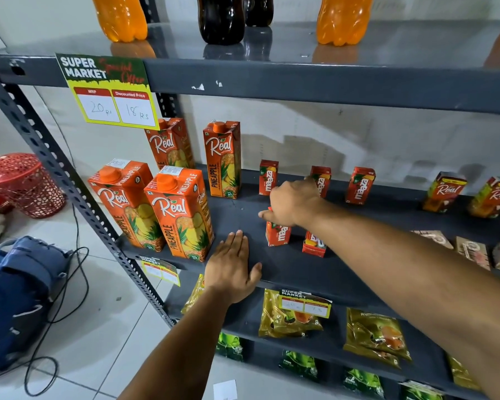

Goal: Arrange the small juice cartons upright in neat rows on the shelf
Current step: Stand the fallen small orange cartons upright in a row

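Note:
Small red Maaza juice cartons stand on the dark grey shelf (286, 269). Three stand upright in a back row: one (268, 178), one partly hidden behind my right hand (321, 180), and one (360, 185). Two stand nearer the front: a carton (277, 234) gripped at its top by my right hand (293, 204), and another (313, 244) partly hidden under my right forearm. My left hand (232, 265) rests flat on the shelf's front edge, fingers together, holding nothing.
Tall Real pineapple cartons (179, 212) stand at the shelf's left. Small Real cartons (444, 192) stand at the right, with brown packets (472, 251) near the front. Soda bottles (123, 17) line the shelf above, tea pouches (289, 316) the one below. A blue backpack (20, 298) lies on the floor.

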`<state>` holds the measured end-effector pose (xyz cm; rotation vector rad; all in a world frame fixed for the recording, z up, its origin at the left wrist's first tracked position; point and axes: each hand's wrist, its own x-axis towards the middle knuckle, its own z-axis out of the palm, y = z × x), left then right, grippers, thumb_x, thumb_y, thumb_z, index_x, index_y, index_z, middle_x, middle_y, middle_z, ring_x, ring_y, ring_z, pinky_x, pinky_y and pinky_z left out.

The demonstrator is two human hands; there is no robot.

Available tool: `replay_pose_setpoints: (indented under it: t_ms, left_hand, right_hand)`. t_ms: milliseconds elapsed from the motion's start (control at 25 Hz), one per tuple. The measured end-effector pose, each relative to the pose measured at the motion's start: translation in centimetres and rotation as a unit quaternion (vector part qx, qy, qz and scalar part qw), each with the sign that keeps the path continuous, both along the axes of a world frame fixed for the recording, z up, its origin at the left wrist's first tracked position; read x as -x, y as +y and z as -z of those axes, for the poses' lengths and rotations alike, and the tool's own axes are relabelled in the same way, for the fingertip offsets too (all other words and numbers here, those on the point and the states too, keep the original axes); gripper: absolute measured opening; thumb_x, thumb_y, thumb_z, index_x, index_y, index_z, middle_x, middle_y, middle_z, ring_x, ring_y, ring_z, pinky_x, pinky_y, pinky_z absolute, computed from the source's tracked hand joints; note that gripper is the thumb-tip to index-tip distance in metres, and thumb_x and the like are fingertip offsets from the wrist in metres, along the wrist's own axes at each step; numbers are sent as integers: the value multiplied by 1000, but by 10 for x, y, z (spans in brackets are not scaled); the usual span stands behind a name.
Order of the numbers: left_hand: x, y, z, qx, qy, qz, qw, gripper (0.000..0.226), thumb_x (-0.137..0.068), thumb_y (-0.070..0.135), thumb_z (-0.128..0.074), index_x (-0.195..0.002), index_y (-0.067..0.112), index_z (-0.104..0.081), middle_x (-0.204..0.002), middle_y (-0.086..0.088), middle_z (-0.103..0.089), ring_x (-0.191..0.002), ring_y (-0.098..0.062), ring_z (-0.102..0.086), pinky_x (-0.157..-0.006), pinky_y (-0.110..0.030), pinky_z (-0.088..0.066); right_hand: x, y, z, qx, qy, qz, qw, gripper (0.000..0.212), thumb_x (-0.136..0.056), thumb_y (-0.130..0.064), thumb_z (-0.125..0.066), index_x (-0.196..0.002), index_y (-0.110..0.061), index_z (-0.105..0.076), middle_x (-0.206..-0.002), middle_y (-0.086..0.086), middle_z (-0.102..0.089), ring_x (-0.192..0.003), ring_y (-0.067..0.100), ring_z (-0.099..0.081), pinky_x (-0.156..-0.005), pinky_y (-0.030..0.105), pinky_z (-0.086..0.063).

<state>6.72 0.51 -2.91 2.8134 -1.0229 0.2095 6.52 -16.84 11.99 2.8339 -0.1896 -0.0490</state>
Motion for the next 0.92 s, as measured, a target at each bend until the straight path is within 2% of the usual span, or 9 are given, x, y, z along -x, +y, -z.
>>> replay_pose_setpoints:
  t_ms: [160, 280, 360, 440, 560, 720, 800, 920]
  left_hand:
    - [0, 1, 0, 0, -2, 1, 1000, 81, -87, 58, -20, -148, 5, -20, -157, -14, -20, -145, -26, -15, -115, -34, -8]
    - [1, 1, 0, -1, -1, 1, 1000, 80, -88, 58, -20, -148, 4, -21, -157, -14, -20, -145, -26, -15, -115, -34, -8]
    - [0, 1, 1, 2, -3, 3, 1000, 81, -88, 58, -19, -148, 4, -21, -157, -14, -21, -145, -26, -15, -115, -34, -9]
    - [0, 0, 2, 3, -5, 2, 1000, 80, -88, 58, -20, -148, 4, -21, -157, -14, -21, -145, -26, -16, -115, -33, -8]
    - [-1, 0, 3, 3, -6, 0, 1000, 80, -88, 58, -20, -148, 4, -21, -157, -14, -21, -145, -26, -16, -115, -34, -9]
    - [0, 0, 2, -3, -2, 0, 1000, 80, -88, 57, -19, -148, 4, -20, -157, -14, -20, -145, -26, -15, -117, -35, -10]
    - [0, 0, 2, -7, -2, 0, 1000, 81, -87, 57, -17, -148, 5, -19, -157, -14, -19, -145, -26, -14, -117, -35, -10]
    - [0, 0, 1, -4, -1, -2, 1000, 82, -86, 58, -16, -148, 5, -20, -157, -14, -21, -145, -26, -16, -116, -35, -10]
  right_hand:
    - [1, 10, 1, -46, 26, 75, 996, 66, -79, -77, -36, -75, -12, -51, -67, 6, -50, -71, 25, -53, -67, 37, -41]
    - [6, -4, -10, -120, -52, 70, 989, 76, -75, -84, -29, -73, -11, -51, -68, 5, -55, -65, 20, -54, -58, 30, -41]
    - [16, -32, -23, -204, -89, 101, 970, 69, -77, -80, -34, -79, -12, -47, -71, 2, -52, -68, 19, -54, -52, 28, -35]
    - [38, -58, -18, -270, -66, 163, 947, 56, -76, -73, -46, -85, -18, -46, -74, 1, -49, -71, 21, -54, -51, 28, -32]
    - [80, -58, 36, -323, -83, 242, 911, 66, -65, -77, -55, -89, -16, -49, -79, 0, -55, -74, 22, -58, -55, 31, -40]
    - [98, -30, 90, -349, -152, 309, 871, 96, -53, -85, -57, -113, -12, -45, -106, 7, -59, -95, 28, -61, -70, 41, -52]
    - [97, -26, 99, -341, -181, 336, 859, 100, -52, -86, -56, -117, -11, -45, -114, 9, -59, -103, 30, -60, -76, 46, -53]
    - [94, -21, 106, -305, -203, 357, 859, 98, -56, -86, -55, -118, -10, -48, -117, 10, -61, -108, 32, -59, -84, 49, -50]
